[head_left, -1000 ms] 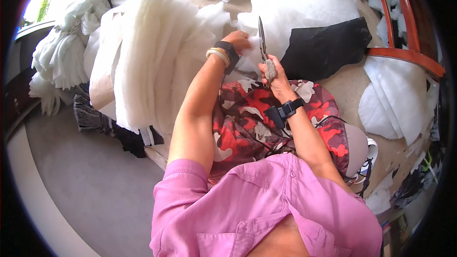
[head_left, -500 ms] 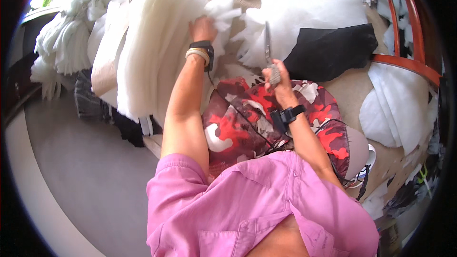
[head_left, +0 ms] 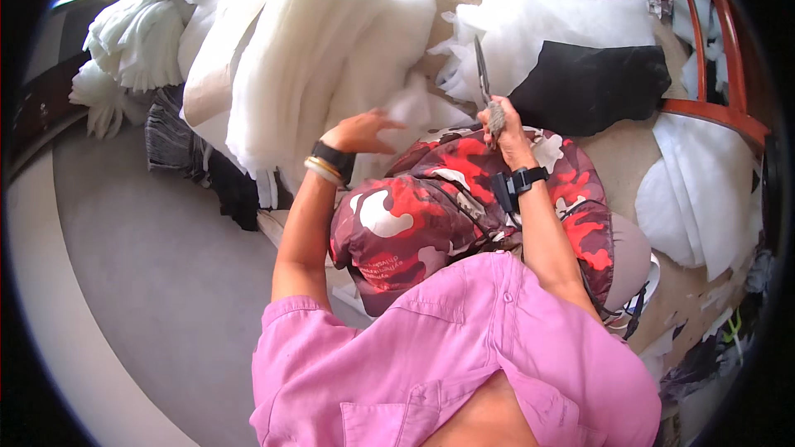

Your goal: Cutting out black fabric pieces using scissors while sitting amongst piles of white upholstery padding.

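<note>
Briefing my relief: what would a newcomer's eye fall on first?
Probably the thick stack of white padding left of centre, with the open left hand near its lower edge. Then the scissors in the right hand, left of the black sheet, and the red camouflage fabric mostly below both hands.

Open sideways, crowded ahead

Rightward from the left hand's (head_left: 361, 133) fingers, a gap reaches the right hand (head_left: 503, 127); ahead and left of those fingers, a white wadding stack (head_left: 310, 58) blocks passage; before the right fingers, scissors (head_left: 484, 79) jut forward; bodyward, camouflage-covered legs (head_left: 414, 219) obstruct.
</note>
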Motion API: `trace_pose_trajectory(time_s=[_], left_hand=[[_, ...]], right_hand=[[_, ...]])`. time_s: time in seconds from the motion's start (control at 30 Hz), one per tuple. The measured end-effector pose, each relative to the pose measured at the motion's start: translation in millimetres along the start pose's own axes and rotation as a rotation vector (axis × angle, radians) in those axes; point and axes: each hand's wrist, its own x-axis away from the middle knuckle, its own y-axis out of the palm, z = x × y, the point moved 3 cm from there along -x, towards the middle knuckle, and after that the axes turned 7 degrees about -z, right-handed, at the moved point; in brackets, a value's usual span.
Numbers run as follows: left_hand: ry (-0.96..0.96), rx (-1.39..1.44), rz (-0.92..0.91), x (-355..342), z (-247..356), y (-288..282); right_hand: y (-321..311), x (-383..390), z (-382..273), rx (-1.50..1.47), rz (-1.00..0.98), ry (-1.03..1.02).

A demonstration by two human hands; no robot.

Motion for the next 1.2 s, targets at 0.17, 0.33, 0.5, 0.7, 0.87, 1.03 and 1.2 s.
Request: trace_pose_trajectory(time_s=[0.17, 0.33, 0.5, 0.7, 0.87, 1.03, 1.2], left_hand=[[0.005, 0.320, 0.045, -120, -2, -11], [-0.056, 0.628, 0.277, -217, -26, 12], [-0.052, 0.759, 0.180, -234, 1, 14], [0.002, 1.015, 0.221, -227, -9, -31], [0.042, 1.148, 0.223, -210, 1, -58], [0.111, 1.380, 0.172, -201, -5, -48], [0.025, 1.485, 0.164, -188, 0, -22]], right_hand=[[-8, 6, 15, -0.008, 0.063, 0.008], [-5, 8, 2, 0.107, 0.056, 0.050], [-13, 11, 9, 0.074, 0.018, 0.077], [5, 16, 10, -0.072, -0.189, 0.220], [0, 25, 20, -0.219, -0.254, 0.263], [1, 25, 30, -0.232, -0.290, 0.272], [7, 22, 29, -0.126, -0.248, 0.260]])
